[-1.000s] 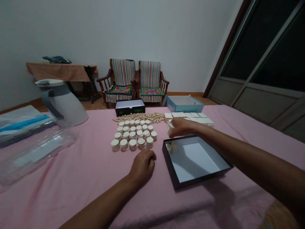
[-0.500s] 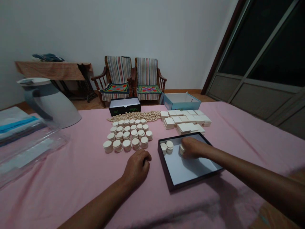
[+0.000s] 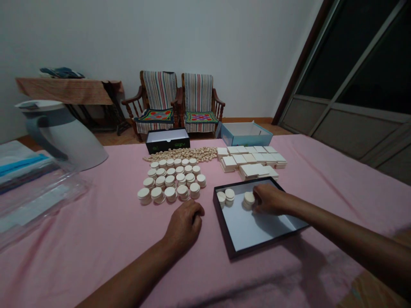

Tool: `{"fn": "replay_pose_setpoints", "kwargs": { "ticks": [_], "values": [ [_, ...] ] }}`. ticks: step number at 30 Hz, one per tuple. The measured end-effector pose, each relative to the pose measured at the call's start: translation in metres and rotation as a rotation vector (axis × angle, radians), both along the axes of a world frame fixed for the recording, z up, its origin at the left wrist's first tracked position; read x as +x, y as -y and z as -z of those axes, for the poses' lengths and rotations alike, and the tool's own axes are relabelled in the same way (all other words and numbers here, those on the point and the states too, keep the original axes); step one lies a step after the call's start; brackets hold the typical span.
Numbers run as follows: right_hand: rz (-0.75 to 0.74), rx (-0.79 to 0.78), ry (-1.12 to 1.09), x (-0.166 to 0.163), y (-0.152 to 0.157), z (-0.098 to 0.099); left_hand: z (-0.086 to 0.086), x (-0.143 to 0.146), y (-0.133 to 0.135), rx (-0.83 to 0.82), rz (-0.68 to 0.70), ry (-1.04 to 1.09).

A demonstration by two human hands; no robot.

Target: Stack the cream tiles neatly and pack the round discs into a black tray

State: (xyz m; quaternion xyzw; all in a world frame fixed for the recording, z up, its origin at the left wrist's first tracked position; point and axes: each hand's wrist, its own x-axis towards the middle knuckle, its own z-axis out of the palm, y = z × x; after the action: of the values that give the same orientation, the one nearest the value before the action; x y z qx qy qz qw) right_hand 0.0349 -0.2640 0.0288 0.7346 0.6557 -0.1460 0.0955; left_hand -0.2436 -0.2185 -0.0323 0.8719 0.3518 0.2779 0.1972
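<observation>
My right hand [image 3: 269, 199] is inside a shallow black-rimmed box lid [image 3: 229, 246] with a white floor. Its slightly parted fingers are just right of a short stack of white round discs [image 3: 248, 200], which stands on the lid's floor. Two more disc stacks [image 3: 229, 196] stand in the lid's far left corner. My left hand [image 3: 184, 224] rests on the pink cloth left of the lid, its fingers loosely curled and nothing visible in them. Beyond it, several stacks of white discs [image 3: 170, 193] stand in rows.
Small beige wooden pieces [image 3: 192, 154] lie heaped behind the discs. White square tiles [image 3: 239, 159] are stacked beyond the lid. A black box [image 3: 168, 145] and a light-blue box [image 3: 247, 140] stand at the far edge. To the left are a grey-white jug [image 3: 73, 141] and clear plastic packaging [image 3: 41, 205].
My right hand has drawn back to the right, uncovering the disc stack in the lid, and its fingers have loosened. My left hand has stayed in place. The view has shifted slightly.
</observation>
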Motion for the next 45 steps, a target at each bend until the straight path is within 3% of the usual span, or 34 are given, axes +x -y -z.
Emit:
{"fn": "replay_pose_setpoints", "kwargs": {
  "ticks": [10, 15, 22, 31, 37, 42, 45],
  "values": [
    [0.089, -0.065, -0.147, -0.016, -0.008, 0.000, -0.001, 0.001, 0.000, -0.008, 0.004, 0.013],
    [0.028, 0.015, -0.151, -0.019, -0.022, 0.007, 0.000, 0.000, 0.000, -0.003, 0.016, 0.019],
    [-0.088, 0.132, -0.207, -0.017, -0.020, 0.023, -0.006, 0.004, 0.007, -0.054, 0.189, 0.035],
    [-0.104, 0.166, -0.251, -0.018, -0.018, 0.026, -0.011, 0.007, 0.012, -0.079, 0.238, 0.025],
    [-0.065, 0.128, -0.159, -0.012, -0.012, 0.008, -0.008, 0.007, 0.009, -0.061, 0.222, 0.005],
    [-0.020, 0.331, -0.227, -0.013, 0.000, -0.016, -0.007, 0.008, 0.008, -0.055, 0.234, 0.001],
    [-0.009, 0.361, -0.236, -0.023, 0.004, -0.019, -0.007, 0.008, 0.008, -0.054, 0.248, -0.004]
  ]
}}
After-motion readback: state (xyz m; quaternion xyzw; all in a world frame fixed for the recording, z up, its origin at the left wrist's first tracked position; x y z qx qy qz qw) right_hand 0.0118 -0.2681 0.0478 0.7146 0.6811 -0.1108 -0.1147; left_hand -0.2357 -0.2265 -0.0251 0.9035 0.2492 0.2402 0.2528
